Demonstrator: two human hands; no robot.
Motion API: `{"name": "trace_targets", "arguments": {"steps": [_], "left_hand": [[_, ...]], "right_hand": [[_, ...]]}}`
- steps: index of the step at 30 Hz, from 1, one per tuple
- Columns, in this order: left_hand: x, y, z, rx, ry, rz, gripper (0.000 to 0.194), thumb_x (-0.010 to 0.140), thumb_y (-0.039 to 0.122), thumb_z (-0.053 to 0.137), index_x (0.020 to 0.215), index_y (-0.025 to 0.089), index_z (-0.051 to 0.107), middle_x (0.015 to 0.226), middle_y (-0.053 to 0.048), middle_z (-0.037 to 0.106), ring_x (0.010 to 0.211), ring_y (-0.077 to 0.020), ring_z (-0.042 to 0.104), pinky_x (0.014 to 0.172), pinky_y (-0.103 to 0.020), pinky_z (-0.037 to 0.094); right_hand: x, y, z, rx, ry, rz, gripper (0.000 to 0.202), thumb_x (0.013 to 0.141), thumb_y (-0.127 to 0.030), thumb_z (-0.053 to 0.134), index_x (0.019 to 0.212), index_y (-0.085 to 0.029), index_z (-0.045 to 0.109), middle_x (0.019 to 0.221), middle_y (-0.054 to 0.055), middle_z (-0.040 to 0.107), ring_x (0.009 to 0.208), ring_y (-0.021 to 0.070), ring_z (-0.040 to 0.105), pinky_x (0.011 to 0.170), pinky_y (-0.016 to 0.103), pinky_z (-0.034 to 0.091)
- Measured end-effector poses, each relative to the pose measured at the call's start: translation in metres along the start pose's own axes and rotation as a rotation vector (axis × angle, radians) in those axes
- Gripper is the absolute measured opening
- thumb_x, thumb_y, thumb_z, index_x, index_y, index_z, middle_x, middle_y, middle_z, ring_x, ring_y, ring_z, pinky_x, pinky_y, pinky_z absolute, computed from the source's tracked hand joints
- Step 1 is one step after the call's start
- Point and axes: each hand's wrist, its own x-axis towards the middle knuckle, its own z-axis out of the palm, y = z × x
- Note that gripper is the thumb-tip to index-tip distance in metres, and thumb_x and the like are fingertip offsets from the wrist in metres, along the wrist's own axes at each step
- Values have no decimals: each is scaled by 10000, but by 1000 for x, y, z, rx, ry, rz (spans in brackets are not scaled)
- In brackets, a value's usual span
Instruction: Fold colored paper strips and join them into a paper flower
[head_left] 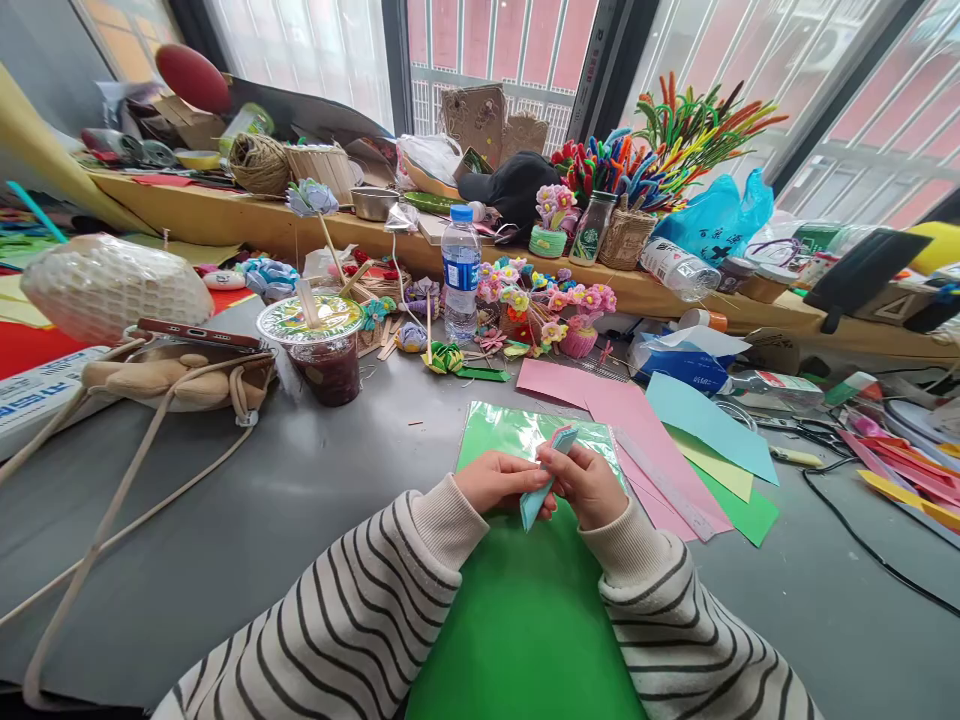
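Note:
Between my two hands is a narrow folded strip of light blue paper (535,508), tilted, with a bit of pink at its upper end. My left hand (504,482) pinches the strip's middle from the left. From the right, my right hand (589,484) grips its upper part with thumb and fingers. Both hands are above a green sheet (525,620) with a clear plastic sleeve (487,425) at its far end. Pink paper (637,425), a light blue sheet (709,425) and a green sheet (739,505) lie to the right. A clear ruler (667,485) rests across the pink paper.
A lidded cup of dark drink (326,365) stands left, beside a corded bag (187,385) with a phone (199,335) on it. A water bottle (460,285) and paper flowers (547,305) stand behind. Scissors (814,432) and a black cable (862,540) lie right.

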Motion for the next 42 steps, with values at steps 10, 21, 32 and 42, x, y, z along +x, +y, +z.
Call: {"name": "trace_targets", "arguments": {"steps": [10, 21, 32, 42], "left_hand": [[-3, -2, -1, -428, -154, -67, 234, 586, 278, 685, 656, 69, 607, 518, 4, 524, 477, -81, 520, 496, -211, 430], [-1, -5, -6, -377, -176, -44, 250, 625, 297, 659, 708, 66, 607, 546, -2, 525, 503, -92, 519, 516, -238, 427], [-2, -6, -7, -369, -231, -55, 232, 646, 288, 642, 690, 63, 611, 557, -26, 574, 527, -111, 558, 536, -243, 440], [-5, -2, -8, -258, -67, -116, 299, 620, 345, 665, 760, 82, 636, 647, -57, 648, 598, -143, 610, 608, -258, 481]], "right_hand": [[-3, -5, 4, 60, -140, 41, 348, 480, -421, 719, 697, -161, 636, 433, -47, 489, 389, 63, 441, 365, 189, 317], [-4, -1, 1, -5, -130, 3, 288, 535, -449, 683, 556, -176, 592, 449, -38, 467, 427, 98, 471, 441, 252, 410], [-10, -8, 8, 37, -187, -9, 254, 548, -400, 688, 575, -156, 621, 416, -41, 496, 388, 109, 509, 389, 240, 409], [-8, -7, 5, 24, -98, 21, 292, 509, -423, 705, 578, -151, 627, 391, -61, 417, 380, 79, 421, 388, 230, 358]]}}
